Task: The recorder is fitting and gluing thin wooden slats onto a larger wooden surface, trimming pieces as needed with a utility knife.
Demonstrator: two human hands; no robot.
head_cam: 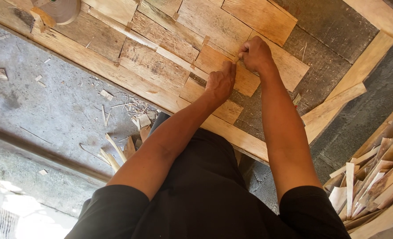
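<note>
Low over the patchwork panel, at its middle, working on one pale wooden tile. Lies flat among other fitted pieces, partly over the dark backing, touching its neighbours on the left.

Left hand: pressing down on the tile with fingers curled under, fingertips hidden, so cannot tell whether closed on anything. Right hand: bunched tight at the tile's upper edge, thumb and fingers together, apparently pinching that edge or a sliver there; too small to tell which.

By the look of it, the fitting step: seating and aligning this tile against those already down, with a good part of the backing not yet covered. Calls next for a steady hold with the left and a small, careful nudge with the right, so as to close the seam without lifting the piece.

Nearby: offcuts heaped to the right, splinters on the concrete floor.
</note>
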